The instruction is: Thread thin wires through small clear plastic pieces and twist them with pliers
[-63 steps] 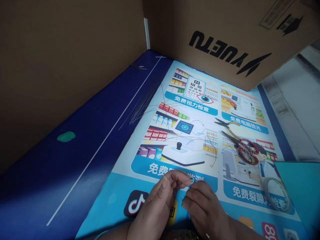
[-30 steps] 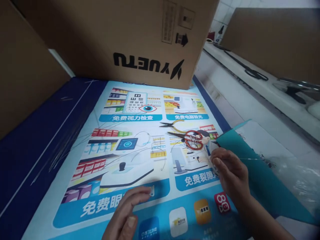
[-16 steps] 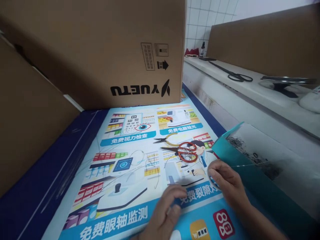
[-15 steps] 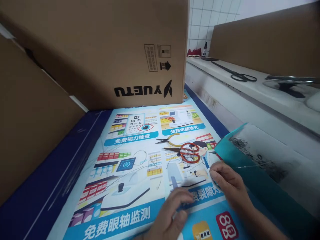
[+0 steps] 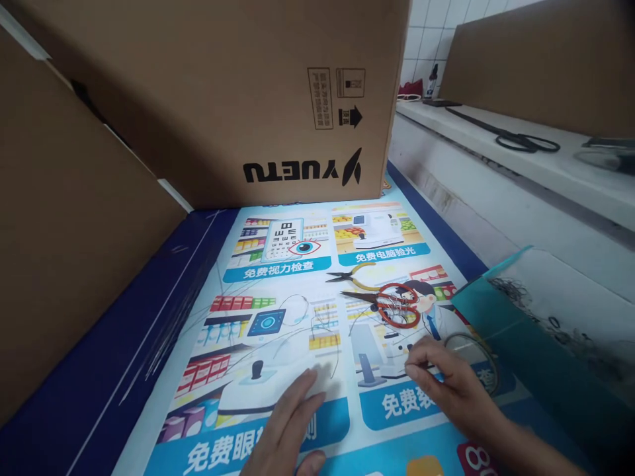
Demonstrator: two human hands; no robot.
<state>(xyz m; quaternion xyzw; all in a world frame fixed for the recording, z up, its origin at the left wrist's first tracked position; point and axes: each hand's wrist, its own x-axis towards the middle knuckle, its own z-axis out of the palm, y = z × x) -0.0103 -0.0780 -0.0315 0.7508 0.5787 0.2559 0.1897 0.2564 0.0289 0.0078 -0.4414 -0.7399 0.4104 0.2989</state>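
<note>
Left hand (image 5: 288, 433) low over the printed sheet (image 5: 342, 456), palm down, fingers long and loose, thumb well apart! Right hand (image 5: 444, 377) hovers across from it, fingers drawn in narrow, thumb close by the forefinger; whether a fine strand sits between those tips, I cannot tell. Off the left fingertips, at one o'clock, a loose wire (image 5: 338, 354) lies curling over the print.

Right hand again: at three o'clock, a clear ring (image 5: 493, 362), part-hidden by the hand; touching or not, I can't tell. At eleven o'clock, red-handled scissors (image 5: 415, 305), silvery bits lying in the loops, and just past them yellow-handled pliers (image 5: 364, 268), a crowded patch, those two close together! Ten o'clock from the left hand, a spread of straight wires (image 5: 161, 350) runs along the sheet's edge onto the dark blue tabletop (image 5: 143, 291).

To the containers! Beyond the ring, between two and three, an open teal box (image 5: 513, 330), pale inside, dark coiled bits (image 5: 508, 291) tangled in it, the nearer ones blurred. Dead ahead at twelve from the left hand, the YUETU carton (image 5: 258, 86), lettering upside down, walls off the far end; more cardboard (image 5: 64, 251) blocks ten o'clock. One o'clock from the right hand, black scissors (image 5: 526, 142) on a white ledge (image 5: 570, 188), and at twelve a small bottle (image 5: 432, 84).
</note>
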